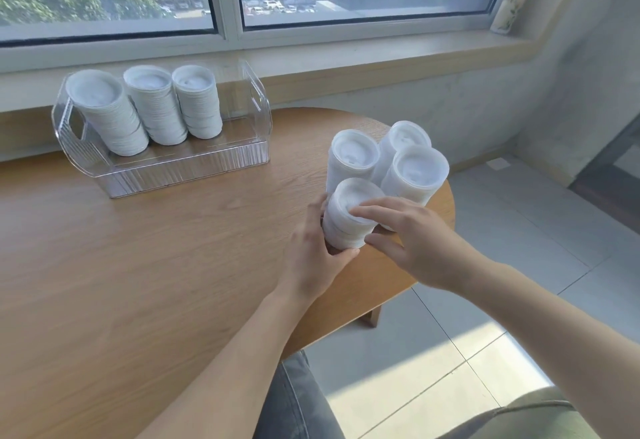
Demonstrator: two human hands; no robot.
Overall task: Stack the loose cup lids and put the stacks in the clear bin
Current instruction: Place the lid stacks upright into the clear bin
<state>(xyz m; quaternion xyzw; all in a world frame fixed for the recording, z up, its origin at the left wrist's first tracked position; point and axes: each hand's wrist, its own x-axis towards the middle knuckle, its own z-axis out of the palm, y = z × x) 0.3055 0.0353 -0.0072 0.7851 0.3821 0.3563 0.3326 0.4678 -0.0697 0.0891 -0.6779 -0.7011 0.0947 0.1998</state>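
Holding three lid stacks (156,109), clear bin (194,165)

Rounded light-wood table (173,265): bore a clear ribbed plastic bin with handles (194,168) at the far left, and four stacks of white cup lids (353,161), apparently touching, near its right edge.

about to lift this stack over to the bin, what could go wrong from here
1. The nearest stack is held only low down by the left hand, with the right hand resting open on top; that grip may let the upper lids slide off.
2. Three more stacks crowd right behind it near the table edge; a bump could knock them to the floor.
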